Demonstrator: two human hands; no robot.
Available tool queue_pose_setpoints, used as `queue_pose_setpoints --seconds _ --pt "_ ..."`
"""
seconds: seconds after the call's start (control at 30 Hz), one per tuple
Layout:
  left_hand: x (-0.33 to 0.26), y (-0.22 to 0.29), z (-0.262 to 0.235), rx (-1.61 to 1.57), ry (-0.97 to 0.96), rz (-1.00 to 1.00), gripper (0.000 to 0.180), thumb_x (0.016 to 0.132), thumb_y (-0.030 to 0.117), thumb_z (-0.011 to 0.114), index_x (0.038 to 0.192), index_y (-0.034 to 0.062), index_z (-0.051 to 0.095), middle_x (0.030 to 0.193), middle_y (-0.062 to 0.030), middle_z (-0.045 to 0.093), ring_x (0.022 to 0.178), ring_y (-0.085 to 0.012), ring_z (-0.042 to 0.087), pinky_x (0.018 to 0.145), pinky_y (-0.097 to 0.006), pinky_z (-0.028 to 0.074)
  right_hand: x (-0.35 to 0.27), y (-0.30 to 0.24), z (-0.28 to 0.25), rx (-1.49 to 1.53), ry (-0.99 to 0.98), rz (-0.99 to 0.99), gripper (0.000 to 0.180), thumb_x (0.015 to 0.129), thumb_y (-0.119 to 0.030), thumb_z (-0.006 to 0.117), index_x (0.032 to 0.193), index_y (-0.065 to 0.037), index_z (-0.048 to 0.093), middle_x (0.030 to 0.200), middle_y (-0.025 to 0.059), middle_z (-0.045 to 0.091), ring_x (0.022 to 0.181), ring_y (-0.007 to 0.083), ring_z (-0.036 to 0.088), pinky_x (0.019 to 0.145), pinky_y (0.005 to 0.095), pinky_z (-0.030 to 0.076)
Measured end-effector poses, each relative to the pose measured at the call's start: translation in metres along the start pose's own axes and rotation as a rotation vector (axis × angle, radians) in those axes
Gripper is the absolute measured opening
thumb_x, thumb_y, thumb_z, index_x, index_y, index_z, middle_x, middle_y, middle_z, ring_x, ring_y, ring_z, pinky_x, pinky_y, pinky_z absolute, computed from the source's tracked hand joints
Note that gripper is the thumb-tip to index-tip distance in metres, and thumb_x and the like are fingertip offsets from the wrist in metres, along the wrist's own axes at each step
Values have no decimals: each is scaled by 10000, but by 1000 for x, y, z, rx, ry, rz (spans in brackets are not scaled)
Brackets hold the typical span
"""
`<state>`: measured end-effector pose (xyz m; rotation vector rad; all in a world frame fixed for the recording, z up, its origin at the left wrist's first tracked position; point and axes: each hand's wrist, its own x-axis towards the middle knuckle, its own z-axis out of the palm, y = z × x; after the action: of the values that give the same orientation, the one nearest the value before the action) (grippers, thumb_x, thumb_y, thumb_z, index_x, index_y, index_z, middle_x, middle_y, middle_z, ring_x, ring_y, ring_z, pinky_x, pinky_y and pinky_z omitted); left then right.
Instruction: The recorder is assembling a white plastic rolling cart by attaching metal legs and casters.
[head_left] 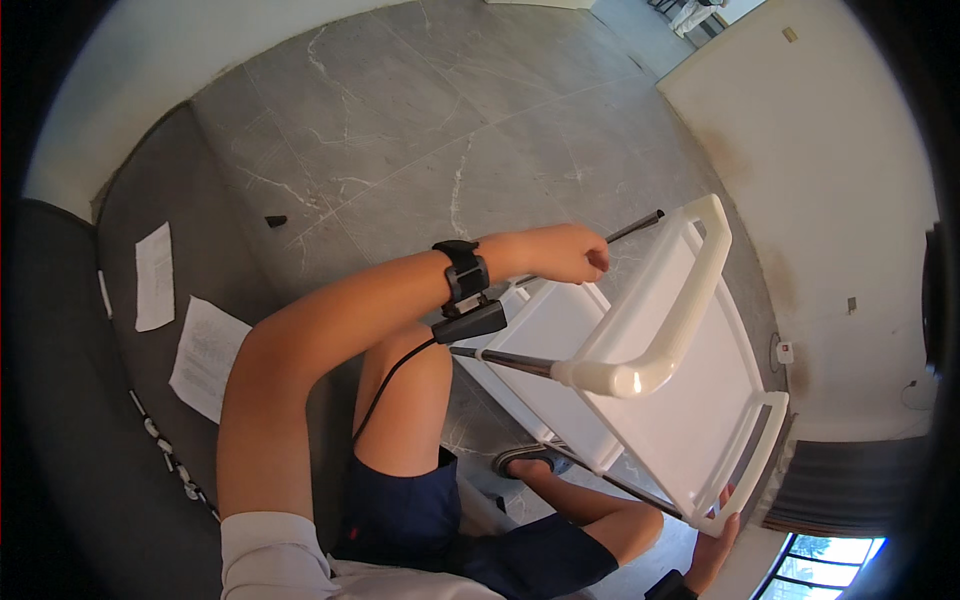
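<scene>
Assembly looks partway — white trolley shelf (690, 390) lies tilted over the person's knees, one metal rod (500, 361) fitted. Left hand (570, 252) is closed around the upper rod (635, 227); right hand (715, 545) grips the shelf's lower handle. Other poles seem unfitted.

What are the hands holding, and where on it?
The left hand grips a thin metal rod near its upper end; the right hand holds the white plastic shelf by its lower handle.

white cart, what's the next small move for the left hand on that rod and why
Probably ease the thin metal rod a little further in along the white cart. The left hand grips the rod near the cart's upper corner, its dark tip still jutting past the frame, while the right hand steadies the lower edge.
</scene>
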<state>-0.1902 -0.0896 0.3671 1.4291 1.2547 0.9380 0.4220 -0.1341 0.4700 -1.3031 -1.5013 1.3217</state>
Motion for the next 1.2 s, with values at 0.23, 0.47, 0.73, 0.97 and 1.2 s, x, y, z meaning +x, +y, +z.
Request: queue_pose_setpoints --seconds 0.23,0.47,0.73,0.97,1.2 --pt "61 -36 20 124 131 319 420 925 89 590 1329 1 511 1578 -216 281 1131 -304 618 917 -398 494 -6 -13 27 -94 121 55 795 963 -540 550 1502 12 360 1495 169 475 1267 295 523 1039 433 446" --pt "95 -34 22 82 149 310 443 920 2 542 1356 37 473 1647 -210 152 1118 -314 635 948 -397 499 -6 -4 9 -66 161 50 761 947 -541 568 1467 -1 433 1502 185 454 1236 347 535 1021 481 471" --pt "117 -30 8 0 48 379 388 820 -45 507 1196 28 572 1608 -136 277 1429 -371 393 1093 -435 410 -4 -2 16 -102 164 14 719 1000 -536 478 1457 17 432 1489 182 476 1167 284 592 970 416 508" --pt "121 -36 5 66 69 446 243 854 -58 542 1077 14 606 1541 -177 346 1267 -318 529 983 -362 493 -2 9 7 -75 248 -20 693 990 -548 482 1410 3 495 1486 161 487 1167 317 601 977 440 512" --pt "130 -26 11 63 25 474 295 860 -67 547 1134 17 619 1600 -161 292 992 -266 665 888 -347 531 -2 14 -2 -87 208 -3 671 987 -551 481 1376 -5 518 1454 147 518 1092 292 631 912 424 539"
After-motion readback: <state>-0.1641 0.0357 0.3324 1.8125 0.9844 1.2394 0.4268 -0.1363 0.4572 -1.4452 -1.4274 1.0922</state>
